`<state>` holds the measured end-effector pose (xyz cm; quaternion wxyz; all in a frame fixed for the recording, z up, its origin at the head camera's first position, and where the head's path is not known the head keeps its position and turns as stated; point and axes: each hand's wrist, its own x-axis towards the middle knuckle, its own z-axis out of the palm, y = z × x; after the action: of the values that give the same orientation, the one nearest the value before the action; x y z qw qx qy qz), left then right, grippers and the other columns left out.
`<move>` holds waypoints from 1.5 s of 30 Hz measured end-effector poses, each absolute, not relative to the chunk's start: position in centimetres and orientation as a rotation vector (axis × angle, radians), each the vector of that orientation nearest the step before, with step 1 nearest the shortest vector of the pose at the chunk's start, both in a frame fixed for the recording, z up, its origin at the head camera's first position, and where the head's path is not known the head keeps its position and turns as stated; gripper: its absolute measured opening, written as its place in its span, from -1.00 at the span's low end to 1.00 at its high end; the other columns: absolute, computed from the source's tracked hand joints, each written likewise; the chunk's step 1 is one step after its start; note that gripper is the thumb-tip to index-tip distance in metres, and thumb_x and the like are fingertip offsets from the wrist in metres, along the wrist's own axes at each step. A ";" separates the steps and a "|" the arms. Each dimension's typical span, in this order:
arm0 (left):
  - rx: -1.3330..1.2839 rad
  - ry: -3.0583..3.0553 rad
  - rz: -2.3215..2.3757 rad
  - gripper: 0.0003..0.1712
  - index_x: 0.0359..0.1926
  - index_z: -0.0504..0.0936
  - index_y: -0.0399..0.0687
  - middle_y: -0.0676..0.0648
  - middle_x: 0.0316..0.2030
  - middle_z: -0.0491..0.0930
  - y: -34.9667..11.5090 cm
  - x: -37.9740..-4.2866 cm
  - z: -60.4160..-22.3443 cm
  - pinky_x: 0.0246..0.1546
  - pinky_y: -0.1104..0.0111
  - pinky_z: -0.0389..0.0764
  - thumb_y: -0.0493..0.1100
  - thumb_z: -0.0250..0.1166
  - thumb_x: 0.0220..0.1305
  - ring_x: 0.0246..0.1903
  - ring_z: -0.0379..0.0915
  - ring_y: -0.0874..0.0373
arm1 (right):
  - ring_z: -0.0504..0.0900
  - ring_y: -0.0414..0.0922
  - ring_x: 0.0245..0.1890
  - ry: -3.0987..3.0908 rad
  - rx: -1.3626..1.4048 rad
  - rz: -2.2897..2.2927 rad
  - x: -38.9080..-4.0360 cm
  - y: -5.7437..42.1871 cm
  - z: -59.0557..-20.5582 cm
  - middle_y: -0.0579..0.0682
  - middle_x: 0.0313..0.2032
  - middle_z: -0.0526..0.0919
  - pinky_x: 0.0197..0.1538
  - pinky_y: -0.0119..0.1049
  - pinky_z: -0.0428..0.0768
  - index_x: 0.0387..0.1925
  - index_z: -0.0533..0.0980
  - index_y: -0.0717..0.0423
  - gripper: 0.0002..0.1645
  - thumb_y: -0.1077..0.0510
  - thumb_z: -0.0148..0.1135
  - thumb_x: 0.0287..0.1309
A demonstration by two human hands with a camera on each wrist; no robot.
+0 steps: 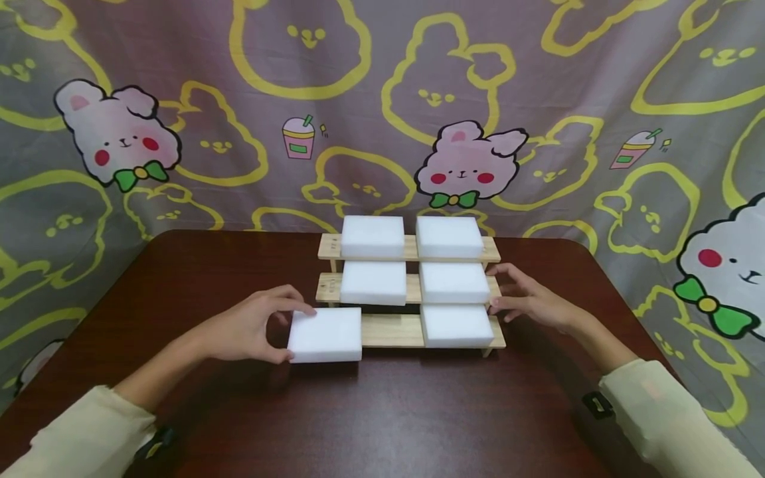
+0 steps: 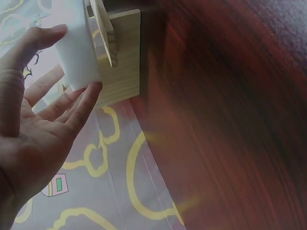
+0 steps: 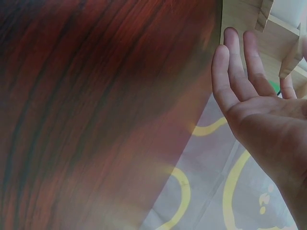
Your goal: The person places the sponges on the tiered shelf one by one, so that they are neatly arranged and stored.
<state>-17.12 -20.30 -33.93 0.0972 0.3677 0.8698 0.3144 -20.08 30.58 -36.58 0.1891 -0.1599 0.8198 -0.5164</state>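
Observation:
At the left end of a wooden three-step rack's bottom step (image 1: 391, 330), my left hand (image 1: 245, 325) holds a white foam block (image 1: 325, 334) by its left side. Its thumb is at the near corner and its fingers at the far edge. The left wrist view shows that block (image 2: 76, 48) between thumb and fingers. On the rack's right side, my right hand (image 1: 534, 302) has its fingertips right at the middle step's end. Loosely extended fingers (image 3: 232, 62) show beside the wood in the right wrist view; the thumb is mostly out of that view.
White foam blocks sit in pairs on the top step (image 1: 409, 247) and middle step (image 1: 414, 285). Another foam block (image 1: 457, 325) lies at the bottom step's right. The rack stands on a dark wooden table (image 1: 382, 411), with a patterned curtain (image 1: 352, 79) behind.

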 end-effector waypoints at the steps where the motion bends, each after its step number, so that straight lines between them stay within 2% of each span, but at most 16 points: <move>1: 1.089 2.576 0.929 -0.34 0.14 0.67 -0.12 -0.04 0.01 0.54 -20.2 -17.1 -33.9 -0.09 0.08 0.70 -0.12 0.64 -0.04 -0.10 0.54 0.09 | 0.68 0.05 -0.03 2.304 -0.452 -1.453 -20.1 30.6 -36.6 0.40 0.18 0.45 -0.06 -0.03 0.67 0.39 0.07 0.16 -0.31 0.19 0.22 0.44; 8: 1.098 2.569 0.909 -0.34 0.13 0.68 -0.12 -0.04 0.01 0.54 -19.6 -17.2 -34.1 -0.11 0.19 0.69 -0.11 0.64 -0.05 -0.13 0.54 0.11 | 0.68 0.03 -0.04 2.300 -0.456 -1.459 -20.2 30.6 -36.6 0.39 0.17 0.45 -0.07 -0.03 0.68 0.38 0.07 0.15 -0.32 0.20 0.22 0.44; 17: 1.101 2.516 0.933 -0.31 0.16 0.61 -0.07 -0.04 0.08 0.52 -19.0 -17.4 -34.6 -0.07 0.22 0.66 -0.12 0.63 -0.04 -0.08 0.51 0.10 | 0.68 0.03 -0.04 2.298 -0.454 -1.458 -20.2 30.7 -36.7 0.38 0.18 0.44 -0.07 -0.04 0.68 0.39 0.06 0.15 -0.31 0.20 0.22 0.44; 28: 1.159 2.545 0.940 -0.32 0.15 0.61 -0.12 -0.11 0.04 0.52 -17.8 -17.0 -34.9 -0.10 0.26 0.65 -0.15 0.66 -0.02 -0.10 0.51 0.07 | 0.69 0.03 -0.04 2.303 -0.452 -1.457 -20.2 30.6 -36.6 0.40 0.19 0.43 -0.07 -0.04 0.68 0.39 0.06 0.16 -0.31 0.20 0.21 0.44; 38: 1.164 2.598 0.951 -0.34 0.13 0.59 -0.14 -0.15 0.11 0.52 -16.8 -16.5 -35.3 0.00 0.13 0.68 -0.18 0.66 0.00 0.00 0.51 0.00 | 0.68 0.06 -0.02 2.303 -0.451 -1.451 -20.2 30.6 -36.6 0.39 0.20 0.42 -0.06 -0.03 0.67 0.39 0.06 0.15 -0.31 0.19 0.21 0.44; 45: 1.209 2.634 0.911 -0.41 0.09 0.60 -0.14 -0.13 0.10 0.52 -16.4 -16.1 -35.8 -0.03 0.19 0.68 -0.21 0.64 0.04 -0.01 0.52 -0.01 | 0.69 0.02 -0.05 2.304 -0.464 -1.452 -20.2 30.6 -36.6 0.40 0.18 0.43 -0.07 -0.03 0.68 0.38 0.06 0.18 -0.32 0.21 0.20 0.44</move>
<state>-16.15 -16.39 -35.84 0.0520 0.3975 0.8658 0.2995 -20.16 30.62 -36.61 0.1886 -0.1648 0.8191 -0.5161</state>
